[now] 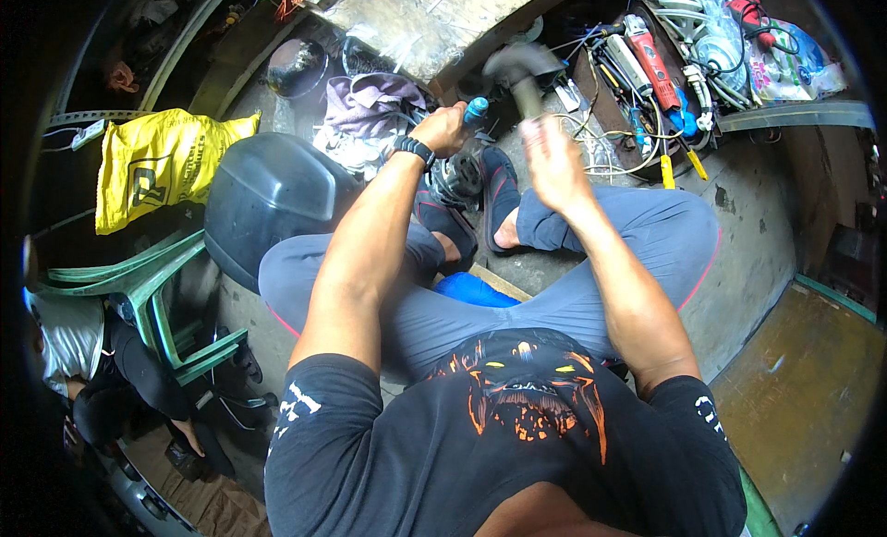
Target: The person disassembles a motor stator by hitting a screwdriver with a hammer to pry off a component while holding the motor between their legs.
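My left hand [442, 132] is closed around a screwdriver whose blue handle end [476, 108] sticks out past the thumb. The screwdriver's tip is hidden. My right hand [556, 164] grips a hammer [523, 70] by its handle. Motion smears both the hand and the hammer, and the hammer head is up to the right of the screwdriver's blue end, apart from it. Below my left hand, a round, grimy metal motor part [455, 178] rests on the floor between my sandalled feet. Whether the screwdriver touches it, I cannot tell.
A low wooden bench [407, 29] stands ahead, with a purple-grey cloth [370, 104] before it. On the right lie a red angle grinder [650, 61], screwdrivers and tangled cables. A black plastic casing [277, 200], yellow bag [176, 163] and green plastic chair [152, 292] are left, near another person [111, 371].
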### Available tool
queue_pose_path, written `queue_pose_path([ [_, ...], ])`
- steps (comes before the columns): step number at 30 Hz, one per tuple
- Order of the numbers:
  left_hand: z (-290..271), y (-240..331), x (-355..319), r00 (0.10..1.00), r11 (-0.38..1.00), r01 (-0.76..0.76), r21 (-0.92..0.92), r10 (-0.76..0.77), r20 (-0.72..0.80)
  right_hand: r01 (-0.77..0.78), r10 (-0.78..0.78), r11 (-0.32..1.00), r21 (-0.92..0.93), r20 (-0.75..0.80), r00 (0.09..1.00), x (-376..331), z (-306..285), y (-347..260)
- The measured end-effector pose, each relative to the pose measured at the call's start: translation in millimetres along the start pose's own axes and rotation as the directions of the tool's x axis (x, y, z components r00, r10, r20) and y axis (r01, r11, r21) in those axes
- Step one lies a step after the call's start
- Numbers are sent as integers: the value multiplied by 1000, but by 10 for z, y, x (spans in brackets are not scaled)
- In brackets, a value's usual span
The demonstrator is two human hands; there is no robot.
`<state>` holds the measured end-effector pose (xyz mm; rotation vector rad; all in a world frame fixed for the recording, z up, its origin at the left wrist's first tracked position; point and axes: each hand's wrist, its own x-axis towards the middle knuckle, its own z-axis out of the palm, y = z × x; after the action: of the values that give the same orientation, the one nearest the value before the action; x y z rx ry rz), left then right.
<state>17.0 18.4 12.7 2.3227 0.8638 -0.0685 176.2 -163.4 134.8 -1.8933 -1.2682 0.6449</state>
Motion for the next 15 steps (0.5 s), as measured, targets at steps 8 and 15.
queue_pose_path([
  [8, 9, -138, -162, 999, 1000, -3, -21, 3, -36, 130, -30, 804, 581, -178, 984, 104, -899, -1073],
  [15, 103, -331, -294, 990, 997, -50, -65, 41, -135, -124, 133, 989, -77, 125, 983, -161, 290, 191],
])
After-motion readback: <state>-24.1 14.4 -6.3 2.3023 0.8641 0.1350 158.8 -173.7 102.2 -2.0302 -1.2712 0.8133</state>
